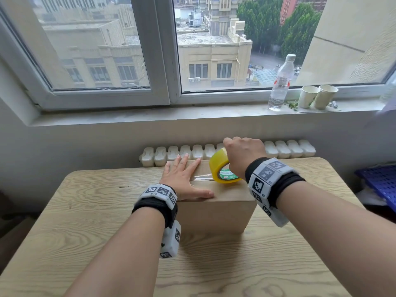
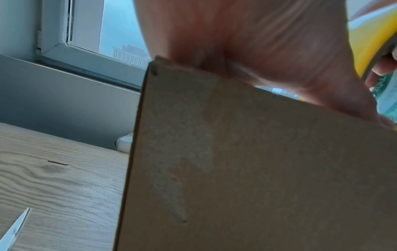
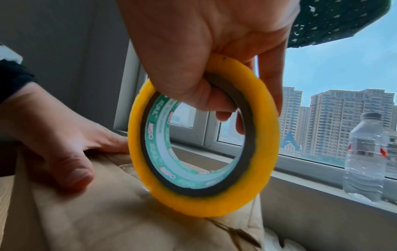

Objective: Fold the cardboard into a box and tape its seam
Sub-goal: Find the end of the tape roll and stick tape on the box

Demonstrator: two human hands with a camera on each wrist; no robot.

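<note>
1. Taping is the step in hand: the cardboard box (image 1: 216, 207) already stands folded at the middle of the head view, on the wooden table (image 1: 90, 221), and a glossy strip of clear tape (image 1: 202, 175) lies along its top seam, running from the left hand toward the roll.
2. Judging from this, the seam is partly covered; the next move calls for drawing the roll on toward the right of the frame along the seam, keeping the strip straight and flat, then cutting it free. What looks like a scissor blade (image 2: 15, 232) shows at the lower left of the left wrist view, lying on the table.
3. The left hand (image 1: 184, 179) lies flat on the box top with fingers straight and spread, pressing the flaps and the laid tape down; its thumb runs along the near top edge. This grip holds nothing, it only presses.
4. The right hand (image 1: 243, 156) grips the yellow tape roll (image 1: 222, 168): in the right wrist view fingers hook through the core while the palm covers the upper rim. The roll stands on edge, tilted, its lower rim touching the box top just right of the left hand.
5. A risk, as I judge it: the strip could wrinkle or drift off the seam if the roll tilts further.
</note>
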